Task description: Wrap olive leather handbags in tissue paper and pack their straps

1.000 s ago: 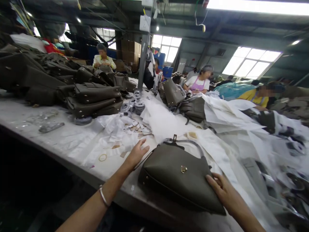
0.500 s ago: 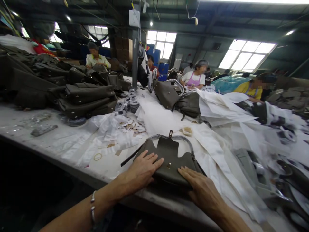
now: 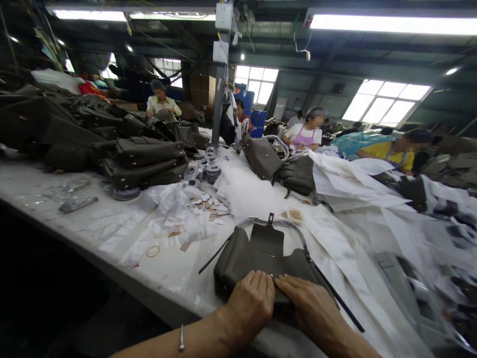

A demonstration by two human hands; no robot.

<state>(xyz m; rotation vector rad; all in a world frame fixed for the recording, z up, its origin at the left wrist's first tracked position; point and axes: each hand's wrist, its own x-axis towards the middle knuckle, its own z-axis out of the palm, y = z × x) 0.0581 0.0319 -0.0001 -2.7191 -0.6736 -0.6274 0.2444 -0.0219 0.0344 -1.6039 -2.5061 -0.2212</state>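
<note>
A dark olive handbag (image 3: 257,253) lies flat on the white table (image 3: 44,204) near its front edge, flap open toward the far side, handle wrapped in clear plastic. My left hand (image 3: 250,303) rests on the bag's near edge with fingers curled down onto it. My right hand (image 3: 307,304) lies beside it, fingers stretched flat on the bag, the two hands touching at the middle. A thin dark strap (image 3: 337,298) trails off the bag to the right.
Stacks of the same olive bags (image 3: 141,159) fill the table's left. White paper sheets (image 3: 346,184), plastic wrap and small tags (image 3: 206,201) lie around. Two more bags (image 3: 279,161) stand in the middle. Several seated people (image 3: 309,132) work across the table.
The bag went from tilted up in my right hand to lying flat. Both hands drew back to its near edge and came together; my left fingers curled.
</note>
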